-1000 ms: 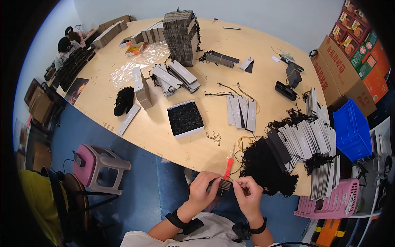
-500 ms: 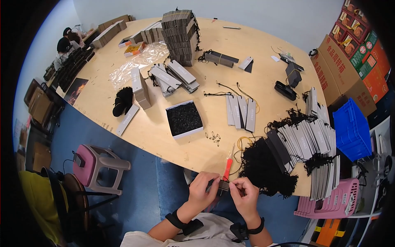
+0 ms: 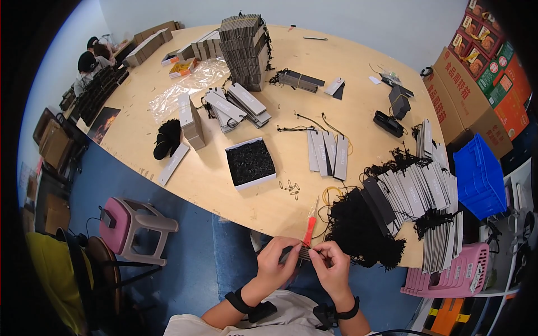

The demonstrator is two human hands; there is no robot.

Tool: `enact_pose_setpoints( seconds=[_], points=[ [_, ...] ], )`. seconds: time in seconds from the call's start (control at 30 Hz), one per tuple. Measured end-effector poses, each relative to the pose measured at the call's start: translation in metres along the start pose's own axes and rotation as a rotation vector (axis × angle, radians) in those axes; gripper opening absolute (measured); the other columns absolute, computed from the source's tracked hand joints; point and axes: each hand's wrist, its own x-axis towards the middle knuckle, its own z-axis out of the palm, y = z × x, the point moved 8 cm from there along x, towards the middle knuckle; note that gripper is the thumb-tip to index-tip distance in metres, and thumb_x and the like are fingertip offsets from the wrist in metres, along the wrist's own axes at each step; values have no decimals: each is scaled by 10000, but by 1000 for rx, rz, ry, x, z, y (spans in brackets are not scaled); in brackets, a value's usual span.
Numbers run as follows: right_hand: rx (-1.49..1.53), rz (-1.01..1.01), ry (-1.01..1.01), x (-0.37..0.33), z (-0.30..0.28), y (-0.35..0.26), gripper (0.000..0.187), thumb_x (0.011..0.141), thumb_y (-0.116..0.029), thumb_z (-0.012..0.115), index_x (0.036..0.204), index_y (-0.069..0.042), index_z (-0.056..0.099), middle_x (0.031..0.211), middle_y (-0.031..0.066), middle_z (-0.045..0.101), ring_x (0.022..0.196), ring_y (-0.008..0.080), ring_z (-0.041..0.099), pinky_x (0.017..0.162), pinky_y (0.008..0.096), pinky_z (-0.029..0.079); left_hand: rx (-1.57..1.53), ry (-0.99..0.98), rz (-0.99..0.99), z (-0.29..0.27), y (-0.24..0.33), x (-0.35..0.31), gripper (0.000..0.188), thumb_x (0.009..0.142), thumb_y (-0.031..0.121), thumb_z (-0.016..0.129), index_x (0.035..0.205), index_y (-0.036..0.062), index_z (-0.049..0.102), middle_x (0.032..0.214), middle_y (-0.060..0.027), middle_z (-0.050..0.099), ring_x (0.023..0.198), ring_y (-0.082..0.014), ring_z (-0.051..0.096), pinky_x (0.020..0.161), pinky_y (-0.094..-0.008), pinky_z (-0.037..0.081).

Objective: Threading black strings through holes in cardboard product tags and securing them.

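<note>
Near the tabletop's [image 3: 249, 206] edge, a tag stack [image 3: 305, 254] is gripped by the left hand [image 3: 278, 260]; the right hand [image 3: 332, 263] is closed at its other end — on what cannot be told. Tags could be spilled by a slackened pinch.

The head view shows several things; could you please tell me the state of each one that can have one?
Left hand: fingers closed on the small stack
Right hand: fingertips drawn together at the small stack; grip unclear
Small stack: held, layers together
Red-handled tool: lying on the table
White box: open, filled with black pieces
Tall stack: upright, banded
Plastic sheet: crumpled
Pink stool: upright
</note>
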Motion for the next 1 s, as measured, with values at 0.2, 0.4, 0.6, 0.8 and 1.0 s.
enact_pose_setpoints(
  seconds=[0.2,0.4,0.6,0.8,1.0],
  points=[
    [-9,-19,11,3,-1,-17,147,857,-48,721,978,-19,643,568,-35,481,521,7,399,479,194,304,-32,0,-17,0,3,-1,138,837,-37,696,948,-11,619,853,-130,683,749,-195,675,687,-274,523],
    [-5,-43,0,1,0,-6,109,880,-24,694,976,-10,645,548,-35,484,522,0,395,477,194,290,-85,-33,-67,3,2,-5,162,816,-44,713,950,-6,629,877,-132,680,776,-252,680,691,-301,528],
    [127,24,-40,-3,1,-3,56,902,15,655,932,8,608,715,-38,597,619,-18,475,550,156,344,-188,-39,-206,6,-9,-16,193,831,-36,720,997,-22,623,915,-125,690,829,-187,689,732,-279,541],
    [409,173,-58,-9,10,8,69,925,-33,647,959,21,622,714,-47,607,623,-9,494,563,156,359,-537,-7,-327,13,-8,-19,203,865,-68,681,1033,-48,569,979,-139,675,906,-170,670,819,-286,541],
    [118,67,-165,-9,-11,-6,127,880,-25,686,1001,-18,648,695,-24,609,568,-7,458,514,183,347,-462,130,-303,-5,-20,-9,197,863,-72,678,1010,-31,554,943,-127,660,882,-167,657,810,-291,535]
  ],
)
